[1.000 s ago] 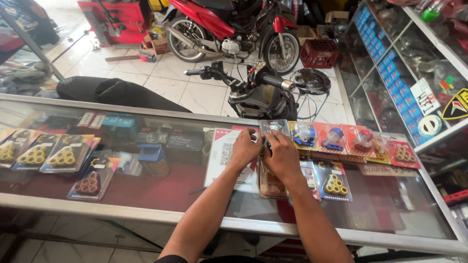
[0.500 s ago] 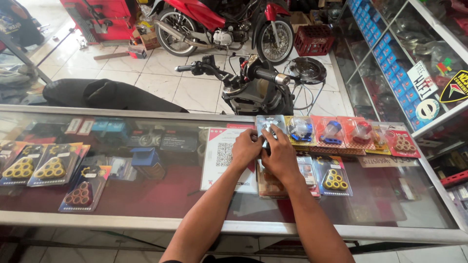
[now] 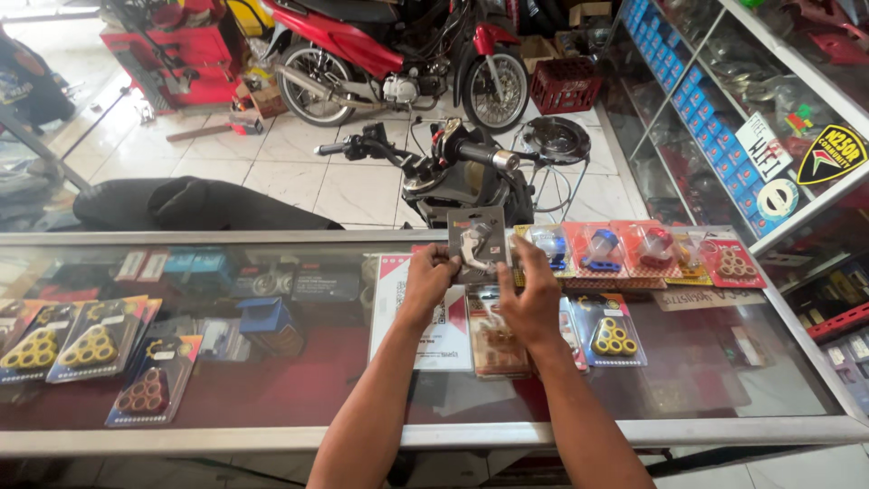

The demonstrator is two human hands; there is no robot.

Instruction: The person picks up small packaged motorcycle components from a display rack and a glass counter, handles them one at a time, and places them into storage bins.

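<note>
Grey blister-packed part [image 3: 479, 244] lifted off glass tabletop [image 3: 272, 398], pinched between left hand [image 3: 427, 282] and right hand [image 3: 531, 303], above row of packets [image 3: 634, 249]; not yet set down.

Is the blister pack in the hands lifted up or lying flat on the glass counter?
Lifted up: the blister pack stands upright above the glass counter, pinched at its sides by the left hand and right hand.
</note>
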